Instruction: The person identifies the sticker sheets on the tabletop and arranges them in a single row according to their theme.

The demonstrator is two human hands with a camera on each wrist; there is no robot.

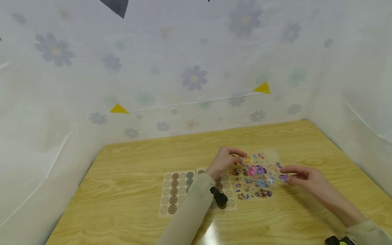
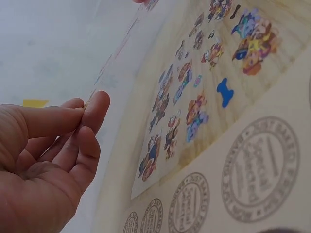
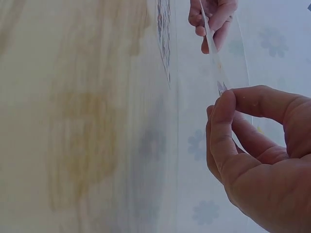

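My left hand and my right hand hold a clear sticker sheet with pink and purple cartoon figures between them. Each pinches one side edge with thumb and fingers. In both wrist views the sheet is seen nearly edge-on, raised above the table. Under it lies another clear sticker sheet, printed with small cartoon dogs and a blue bone. Below my left wrist is a kraft-paper sheet of round labels, marked "Just baked fresh"; my left forearm hides part of it in the head view.
A second kraft label sheet lies to the left, beside the first. The wood-grain table is enclosed by white flowered sheeting at the back and sides. Two yellow triangles mark the back sheeting.
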